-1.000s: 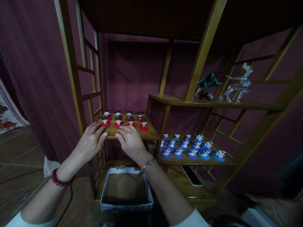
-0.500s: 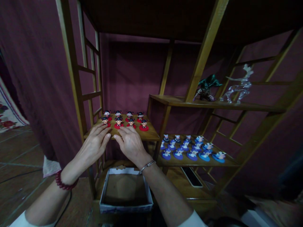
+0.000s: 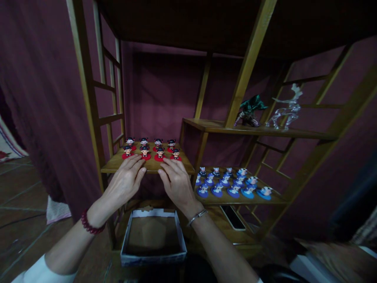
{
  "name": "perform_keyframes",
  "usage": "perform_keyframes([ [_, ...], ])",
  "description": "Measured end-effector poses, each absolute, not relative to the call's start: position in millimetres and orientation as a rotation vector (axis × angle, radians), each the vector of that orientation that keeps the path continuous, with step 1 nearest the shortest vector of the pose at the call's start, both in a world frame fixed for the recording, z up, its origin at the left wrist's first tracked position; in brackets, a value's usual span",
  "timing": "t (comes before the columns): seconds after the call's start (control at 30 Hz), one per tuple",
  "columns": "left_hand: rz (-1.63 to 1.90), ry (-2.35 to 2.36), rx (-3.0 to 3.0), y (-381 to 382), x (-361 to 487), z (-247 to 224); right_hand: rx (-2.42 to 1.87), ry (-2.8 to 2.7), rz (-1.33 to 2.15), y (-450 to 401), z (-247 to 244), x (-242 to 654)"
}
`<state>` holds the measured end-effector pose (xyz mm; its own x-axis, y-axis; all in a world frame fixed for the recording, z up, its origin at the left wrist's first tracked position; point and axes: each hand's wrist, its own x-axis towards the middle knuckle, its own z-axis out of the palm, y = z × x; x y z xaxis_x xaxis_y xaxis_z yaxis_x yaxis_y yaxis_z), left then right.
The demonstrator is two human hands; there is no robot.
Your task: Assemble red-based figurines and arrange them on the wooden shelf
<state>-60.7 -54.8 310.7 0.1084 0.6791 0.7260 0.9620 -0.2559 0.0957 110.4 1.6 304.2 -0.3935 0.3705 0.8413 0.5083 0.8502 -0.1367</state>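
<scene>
Two rows of small black-haired figurines on red round bases stand on the upper left wooden shelf (image 3: 113, 165). My left hand (image 3: 126, 177), a dark red bead bracelet on its wrist, reaches to the front row by a figurine (image 3: 145, 151), fingers stretched out. Beside it, my right hand (image 3: 176, 182), with a silver bangle, lies with extended fingers close to the front-right figurines, one of them this figurine (image 3: 160, 153). The fingertips partly cover the red bases; whether they touch them I cannot tell. Neither hand grips anything.
An open cardboard box (image 3: 153, 257) sits below my hands. On the lower right shelf are several blue and purple figurines (image 3: 234, 189), with a phone (image 3: 232, 217) beneath. A clear deer figure (image 3: 285, 112) and a dark green ornament (image 3: 251, 110) occupy the higher shelf.
Both hands have moved right along the front row, uncovering the front-left figurine. The right hand has shifted farther, widening the gap between them. The view has shifted slightly.
</scene>
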Motion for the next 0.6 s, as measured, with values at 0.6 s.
perform_keyframes([
  [0.6, -1.030, -1.409, -2.280, -33.3, -3.9, 315.0, -0.809, -2.084, -0.299, 5.9, 298.2, 134.5],
])
